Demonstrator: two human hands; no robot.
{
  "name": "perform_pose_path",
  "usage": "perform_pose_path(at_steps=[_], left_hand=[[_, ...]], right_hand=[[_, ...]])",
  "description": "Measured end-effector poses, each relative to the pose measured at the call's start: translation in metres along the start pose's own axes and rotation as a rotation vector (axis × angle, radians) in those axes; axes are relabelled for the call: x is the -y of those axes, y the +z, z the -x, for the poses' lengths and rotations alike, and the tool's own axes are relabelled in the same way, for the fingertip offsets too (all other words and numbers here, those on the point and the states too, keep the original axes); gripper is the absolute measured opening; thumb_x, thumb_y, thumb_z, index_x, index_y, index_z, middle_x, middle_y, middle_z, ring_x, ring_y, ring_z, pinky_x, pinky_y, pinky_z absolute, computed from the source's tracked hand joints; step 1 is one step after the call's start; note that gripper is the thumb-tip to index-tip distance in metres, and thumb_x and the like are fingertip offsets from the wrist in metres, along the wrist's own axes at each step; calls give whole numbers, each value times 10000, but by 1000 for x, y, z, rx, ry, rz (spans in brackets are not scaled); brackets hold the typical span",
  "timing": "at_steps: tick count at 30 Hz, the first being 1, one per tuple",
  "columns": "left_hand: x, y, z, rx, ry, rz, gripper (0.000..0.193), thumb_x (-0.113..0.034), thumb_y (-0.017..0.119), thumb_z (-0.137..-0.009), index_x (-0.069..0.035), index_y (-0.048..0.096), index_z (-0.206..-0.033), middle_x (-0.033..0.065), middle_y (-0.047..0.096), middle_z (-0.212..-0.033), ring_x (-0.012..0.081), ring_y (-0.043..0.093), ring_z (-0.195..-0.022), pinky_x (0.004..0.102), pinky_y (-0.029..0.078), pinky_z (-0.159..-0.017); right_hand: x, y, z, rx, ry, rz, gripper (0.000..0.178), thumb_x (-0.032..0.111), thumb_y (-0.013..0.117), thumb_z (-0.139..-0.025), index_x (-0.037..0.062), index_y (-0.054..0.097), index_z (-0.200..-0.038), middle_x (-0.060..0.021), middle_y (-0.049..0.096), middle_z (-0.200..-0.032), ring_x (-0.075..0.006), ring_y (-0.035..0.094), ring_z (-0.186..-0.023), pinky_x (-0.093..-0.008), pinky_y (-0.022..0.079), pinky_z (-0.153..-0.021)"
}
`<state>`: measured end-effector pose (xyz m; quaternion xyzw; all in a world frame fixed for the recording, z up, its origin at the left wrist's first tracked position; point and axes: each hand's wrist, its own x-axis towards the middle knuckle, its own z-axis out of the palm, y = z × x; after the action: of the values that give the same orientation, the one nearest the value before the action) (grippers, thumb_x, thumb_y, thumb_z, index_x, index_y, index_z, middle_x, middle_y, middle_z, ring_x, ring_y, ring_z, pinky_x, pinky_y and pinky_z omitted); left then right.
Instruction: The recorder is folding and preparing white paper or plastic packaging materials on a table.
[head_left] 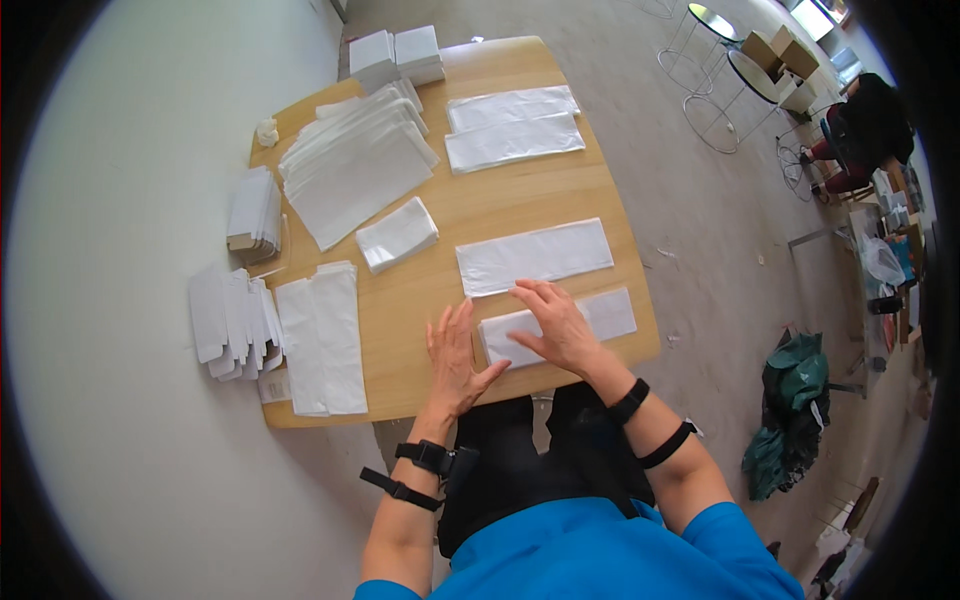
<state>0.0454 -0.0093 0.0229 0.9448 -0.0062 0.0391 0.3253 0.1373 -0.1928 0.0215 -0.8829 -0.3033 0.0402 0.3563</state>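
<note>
My left hand (460, 360) is open at the near edge of the wooden table, fingers spread, beside the left end of a long white folded strip (610, 312). Over that strip is my right hand (560, 328), its thumb and fingers apart, with the thumb on or just above the white surface. The strip looks thin and soft; I cannot tell whether it is paper or plastic. Just beyond it lies another flat white strip (535, 257). A small stack of translucent white sleeves (398, 234) sits left of that one.
Overlapping white sheets (355, 175) spread over the far left of the table (400, 330). Two white strips (515, 145) lie far right. White box stacks (372, 60) stand at the back; folded white cartons (235, 315) line the wall side. A dark green bag (795, 400) is on the floor.
</note>
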Motion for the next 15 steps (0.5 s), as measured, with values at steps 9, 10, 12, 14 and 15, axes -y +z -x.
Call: perform_pose_path(at_steps=[9, 10, 12, 14, 15], left_hand=[[30, -7, -3, -230, -198, 251, 356, -170, 636, -879, -18, 581, -1197, 141, 598, -1182, 283, 532, -1125, 389, 400, -984], [33, -7, -5, -267, -199, 268, 317, -162, 633, -884, -13, 603, -1162, 135, 622, -1135, 275, 563, -1078, 378, 433, -946], [32, -7, -15, -231, -364, 426, 283, -164, 632, -891, -14, 622, -1130, 111, 644, -1045, 258, 596, -959, 366, 465, -854], [27, -6, -35, -236, -465, 526, 265, -187, 636, -893, -15, 636, -1096, 93, 653, -964, 243, 611, -856, 361, 481, -777], [23, -2, -49, -257, -479, 549, 266, -208, 640, -892, -16, 640, -1077, 88, 650, -928, 237, 611, -814, 361, 482, -747]], right_hand=[[-32, 58, -76, -160, 287, -120, 123, 100, 706, -771, 43, 614, -829, -129, 612, -874, -330, 586, -878, -411, 487, -768], [-37, 61, -76, -191, 264, -173, 102, 91, 697, -775, 42, 615, -811, -131, 611, -854, -330, 588, -861, -411, 488, -758], [-45, 65, -75, -224, 236, -248, 79, 79, 682, -779, 38, 615, -789, -135, 610, -819, -332, 590, -833, -411, 489, -742], [-43, 62, -75, -226, 220, -295, 73, 72, 673, -782, 31, 613, -778, -139, 606, -789, -333, 592, -812, -410, 488, -729], [-44, 61, -75, -231, 209, -307, 71, 70, 672, -781, 31, 613, -779, -138, 606, -784, -333, 591, -806, -410, 488, -726]])
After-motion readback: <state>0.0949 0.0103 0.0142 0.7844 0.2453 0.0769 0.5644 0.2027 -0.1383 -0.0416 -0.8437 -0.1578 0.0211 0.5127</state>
